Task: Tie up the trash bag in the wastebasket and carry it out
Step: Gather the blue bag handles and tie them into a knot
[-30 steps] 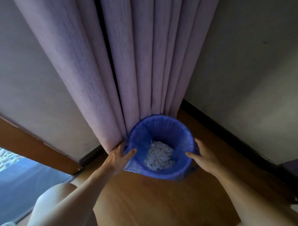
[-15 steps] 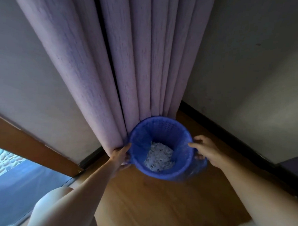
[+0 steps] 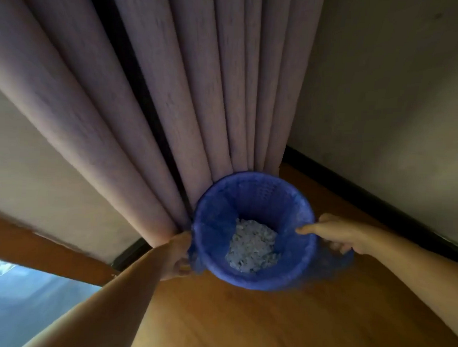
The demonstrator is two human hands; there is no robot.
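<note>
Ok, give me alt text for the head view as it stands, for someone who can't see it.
Two bare hands grip the blue trash bag at opposite sides of a blue wastebasket, left hand at its left rim, right hand at its right rim. Pale shredded trash lies at the bottom. The basket stands on a wooden floor against a mauve curtain.

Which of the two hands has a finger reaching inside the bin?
The right hand: one finger lies over the rim into the blue trash bag. The left hand grips the bag's edge from outside the wastebasket, beside the curtain.
</note>
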